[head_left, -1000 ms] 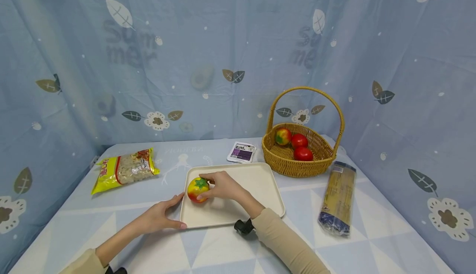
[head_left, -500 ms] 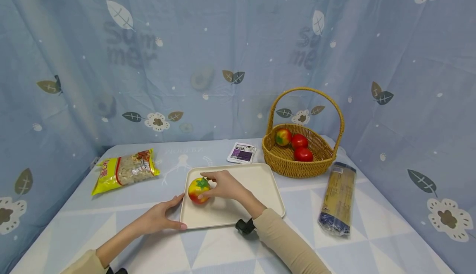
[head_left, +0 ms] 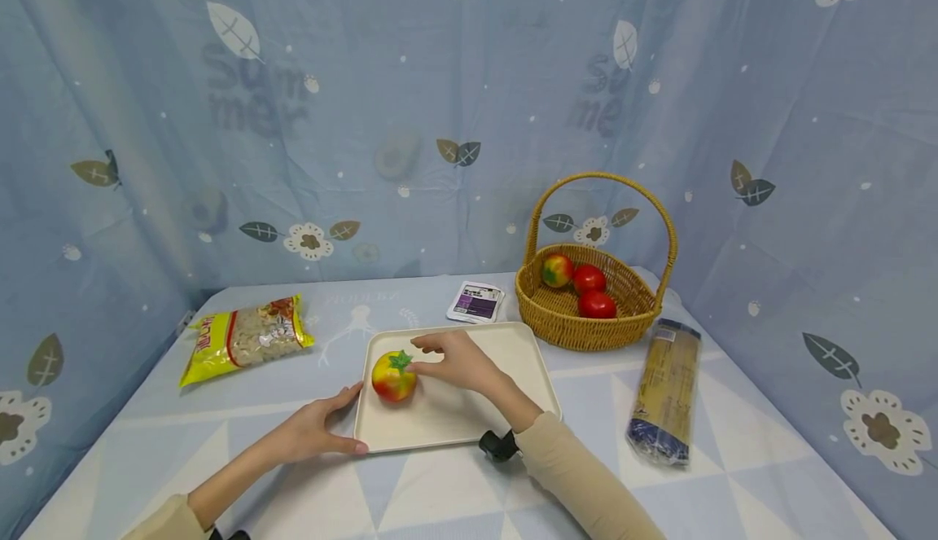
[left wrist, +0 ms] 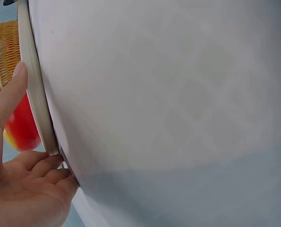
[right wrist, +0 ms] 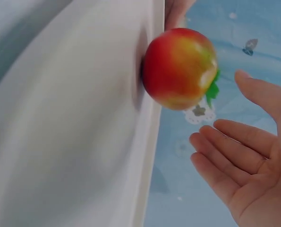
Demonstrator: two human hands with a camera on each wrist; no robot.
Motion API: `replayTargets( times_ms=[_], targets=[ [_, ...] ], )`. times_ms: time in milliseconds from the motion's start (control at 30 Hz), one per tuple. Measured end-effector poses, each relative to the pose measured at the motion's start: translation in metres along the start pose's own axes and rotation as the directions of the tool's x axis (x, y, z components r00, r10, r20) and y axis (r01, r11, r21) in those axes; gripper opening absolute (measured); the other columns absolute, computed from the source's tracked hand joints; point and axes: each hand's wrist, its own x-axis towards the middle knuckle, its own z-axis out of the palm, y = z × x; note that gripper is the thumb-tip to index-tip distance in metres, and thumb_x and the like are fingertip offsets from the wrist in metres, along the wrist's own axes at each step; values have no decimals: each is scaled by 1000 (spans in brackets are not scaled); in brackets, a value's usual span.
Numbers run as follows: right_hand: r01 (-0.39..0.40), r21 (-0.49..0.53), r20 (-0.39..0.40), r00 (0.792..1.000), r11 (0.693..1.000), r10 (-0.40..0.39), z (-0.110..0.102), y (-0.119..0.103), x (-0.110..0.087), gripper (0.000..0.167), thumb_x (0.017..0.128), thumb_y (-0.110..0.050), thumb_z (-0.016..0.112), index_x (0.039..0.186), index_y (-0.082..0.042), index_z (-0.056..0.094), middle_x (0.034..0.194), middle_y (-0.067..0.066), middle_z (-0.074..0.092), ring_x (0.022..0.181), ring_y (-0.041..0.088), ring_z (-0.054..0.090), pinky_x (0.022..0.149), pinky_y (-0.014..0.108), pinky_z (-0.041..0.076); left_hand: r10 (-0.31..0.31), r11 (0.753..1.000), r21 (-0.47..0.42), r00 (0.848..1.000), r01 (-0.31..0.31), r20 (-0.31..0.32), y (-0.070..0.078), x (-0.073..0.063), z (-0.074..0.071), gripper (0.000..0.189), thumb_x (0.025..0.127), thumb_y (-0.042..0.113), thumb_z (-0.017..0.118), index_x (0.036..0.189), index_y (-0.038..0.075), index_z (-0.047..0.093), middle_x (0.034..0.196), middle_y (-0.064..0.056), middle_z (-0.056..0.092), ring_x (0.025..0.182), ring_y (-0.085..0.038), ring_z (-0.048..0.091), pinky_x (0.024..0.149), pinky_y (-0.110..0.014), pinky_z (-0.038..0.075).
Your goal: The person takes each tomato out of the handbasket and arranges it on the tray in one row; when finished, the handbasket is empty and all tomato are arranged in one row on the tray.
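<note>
A red-and-yellow tomato (head_left: 393, 377) with a green leafy top sits on the left part of a cream rectangular tray (head_left: 469, 418). My right hand (head_left: 463, 361) is just right of it, fingers spread and holding nothing; the right wrist view shows a gap between this hand (right wrist: 253, 161) and the tomato (right wrist: 178, 68). At the tray's left edge my left hand (head_left: 311, 428) rests thumb and fingertips against the rim. In the left wrist view the thumb touches the rim of the tray (left wrist: 38, 94), and the tomato (left wrist: 23, 125) shows behind it.
Behind the tray at right stands a wicker basket (head_left: 579, 332) with several tomatoes. A long clear packet with yellow contents (head_left: 667, 389) lies beside it. At the left is a yellow food bag (head_left: 252, 336); white-and-purple cards (head_left: 476, 302) lie behind the tray.
My right hand has let go of the tomato and moved back to the right and slightly up, fingers spreading. The tomato stays on the tray. My left hand has hardly moved.
</note>
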Motion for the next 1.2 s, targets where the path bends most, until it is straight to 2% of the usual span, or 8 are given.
replayTargets(
  times_ms=[100,333,467,633,867,1133,1167,1200],
  targets=[
    [-6,-6,-4,1000,1000,6,-11,3,-9,47,87,-31,74,124,-4,65,119,8,67,105,20,64,93,31,50,6,1000,-1,1000,-6,-3,-1,1,0,105,71,42,84,150,2,29,149,-31,27,136,-50,24,107,-64,23],
    [-81,-39,-32,996,996,79,-45,11,-32,50,86,-37,74,127,-11,64,120,7,67,108,22,63,94,37,50,13,1000,0,1000,-13,-3,-2,2,0,104,71,41,84,151,2,29,149,-31,27,136,-50,24,107,-63,24],
    [-70,-73,-64,996,995,66,-65,16,-47,52,84,-36,76,127,-10,65,117,10,68,108,26,64,93,43,51,6,1000,-3,1000,-6,-3,-2,2,0,105,71,42,84,151,2,29,150,-30,27,137,-50,24,108,-63,23],
    [-52,-111,-105,994,992,40,-87,27,-66,53,81,-32,79,125,-7,66,116,9,68,106,25,64,91,43,52,2,1000,-12,1000,-2,1,-2,2,0,105,71,41,84,151,2,28,150,-31,25,136,-50,23,107,-64,23],
    [-66,-124,-147,988,990,47,-120,42,-86,45,80,-27,81,118,-7,70,112,9,70,104,26,65,88,47,53,6,1000,-1,1000,-6,-8,-2,1,1,104,71,41,84,151,3,30,149,-31,26,136,-51,24,107,-64,23],
    [-77,-144,-215,976,987,45,-155,72,-100,41,80,-22,80,117,-7,70,112,12,70,103,32,65,85,49,53,9,1000,-2,1000,-9,-9,-2,1,1,104,71,41,85,150,2,30,149,-31,26,136,-51,23,107,-64,22],
    [-86,-143,-224,973,986,53,-159,76,-102,42,81,-24,80,118,-9,70,112,11,70,94,33,67,82,49,54,9,1000,-1,1000,-9,-8,-2,1,1,104,71,41,85,150,2,30,149,-31,26,136,-51,23,107,-64,22],
    [-100,-143,-233,970,985,65,-162,81,-103,42,80,-26,80,119,-11,70,112,9,70,93,32,67,81,48,54,11,1000,-3,1000,-11,-8,-1,1,1,104,71,41,85,150,2,30,149,-31,26,136,-51,23,107,-64,22]
  ],
)
